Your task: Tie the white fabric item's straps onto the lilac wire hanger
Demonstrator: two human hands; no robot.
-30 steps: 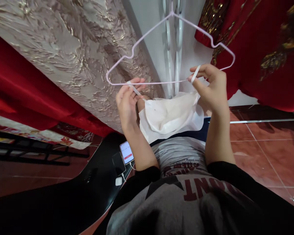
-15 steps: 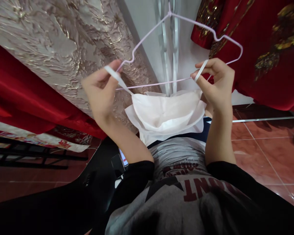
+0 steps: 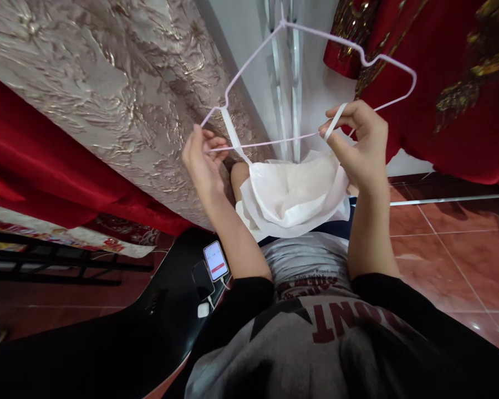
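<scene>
A pale lilac wire hanger (image 3: 316, 33) hangs in front of me, its bottom bar running between my two hands. Below it sags a white strappy garment (image 3: 295, 194). Its left strap (image 3: 230, 130) is hooked over the hanger's left notch. My left hand (image 3: 203, 163) is curled at the left end of the bottom bar, fingertips pinching it beside that strap. My right hand (image 3: 357, 141) pinches the garment's right strap (image 3: 335, 119) against the bar near the hanger's right end.
A beige and gold embossed cloth (image 3: 108, 83) and red fabric (image 3: 45, 160) hang at left, red and gold clothing (image 3: 453, 83) at right. A phone (image 3: 215, 260) on a charging cable lies on a black seat (image 3: 158, 310). The floor is red tile (image 3: 453, 249).
My left hand carried the left strap up and out, hooked it over the hanger's left notch, then came back in to the bar. My right hand has hardly moved.
</scene>
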